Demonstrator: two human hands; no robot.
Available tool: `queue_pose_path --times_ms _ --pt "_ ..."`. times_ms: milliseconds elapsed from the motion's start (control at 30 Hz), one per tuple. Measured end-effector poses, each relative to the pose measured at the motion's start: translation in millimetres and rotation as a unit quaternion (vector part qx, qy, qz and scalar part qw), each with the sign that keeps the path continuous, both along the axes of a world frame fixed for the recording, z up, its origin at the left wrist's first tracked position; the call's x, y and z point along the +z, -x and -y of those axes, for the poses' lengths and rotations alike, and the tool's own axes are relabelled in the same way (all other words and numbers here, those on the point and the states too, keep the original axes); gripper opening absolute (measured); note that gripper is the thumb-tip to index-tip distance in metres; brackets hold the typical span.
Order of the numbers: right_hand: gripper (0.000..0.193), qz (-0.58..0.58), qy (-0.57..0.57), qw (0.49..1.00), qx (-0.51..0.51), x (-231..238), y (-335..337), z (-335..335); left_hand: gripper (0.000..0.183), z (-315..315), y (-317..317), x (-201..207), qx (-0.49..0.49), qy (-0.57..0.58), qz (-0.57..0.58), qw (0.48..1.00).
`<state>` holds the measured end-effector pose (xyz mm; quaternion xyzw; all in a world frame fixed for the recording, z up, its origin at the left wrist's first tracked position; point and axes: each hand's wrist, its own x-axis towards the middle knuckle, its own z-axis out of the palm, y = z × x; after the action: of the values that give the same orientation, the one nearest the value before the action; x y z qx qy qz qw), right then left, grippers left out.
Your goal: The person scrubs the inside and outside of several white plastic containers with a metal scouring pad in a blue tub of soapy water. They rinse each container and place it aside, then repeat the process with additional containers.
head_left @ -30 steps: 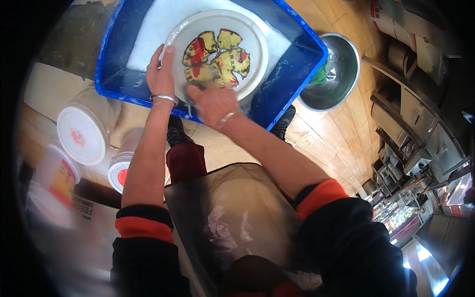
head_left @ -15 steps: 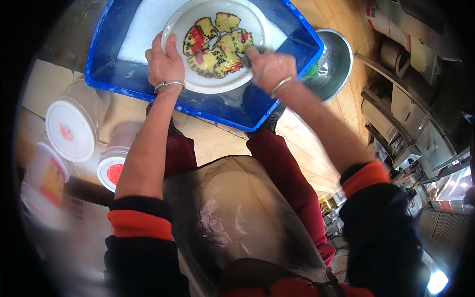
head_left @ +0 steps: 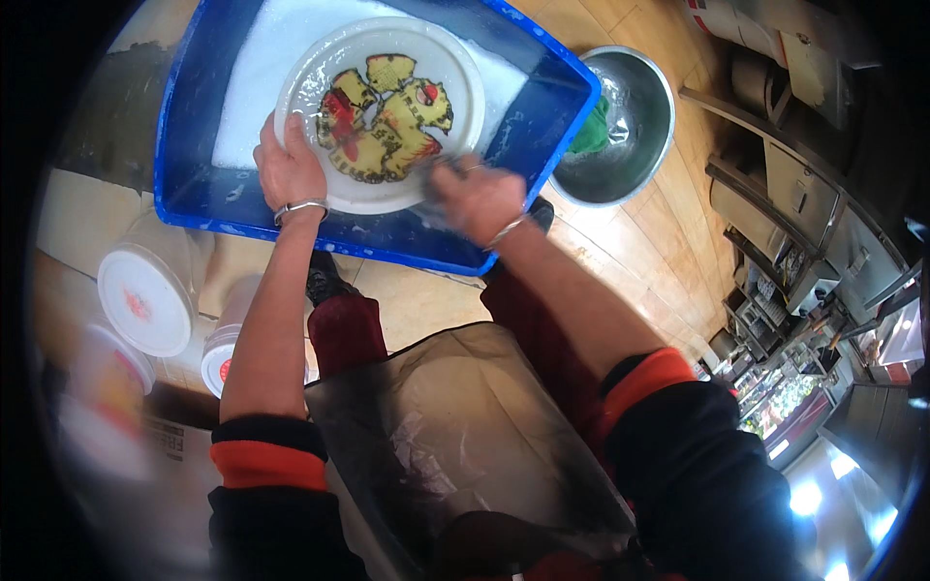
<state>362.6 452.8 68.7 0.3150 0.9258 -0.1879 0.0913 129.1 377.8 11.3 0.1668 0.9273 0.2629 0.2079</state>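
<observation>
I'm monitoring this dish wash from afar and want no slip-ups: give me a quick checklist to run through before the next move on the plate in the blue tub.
1. Left hand grips the plate rim: ok, fingers wrap its left edge.
2. Right hand on the plate: ok, at its lower right edge; blurred, so whether it holds a cloth: cannot tell.
3. Plate over the blue tub, not the floor: ok.
4. Sudsy water in the tub: ok, white foam shows behind the plate.
5. Plate face clean: cannot tell; the red and yellow pattern hides any residue.
6. Metal bowl within reach: ok, beside the tub on the right, with something green in it.
</observation>
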Motion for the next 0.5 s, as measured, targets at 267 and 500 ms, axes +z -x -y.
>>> queue_pose_path --times_ms 267,500 --pt "0.035 -0.010 -0.075 0.965 -0.251 -14.0 24.9 -127.2 0.043 1.9 5.8 4.6 -0.033 -0.030 0.002 0.999" --pt "0.045 0.276 0.028 0.924 -0.262 -160.6 1.6 -79.1 0.049 31.0 30.4 27.0 -0.092 0.039 0.077 0.992"
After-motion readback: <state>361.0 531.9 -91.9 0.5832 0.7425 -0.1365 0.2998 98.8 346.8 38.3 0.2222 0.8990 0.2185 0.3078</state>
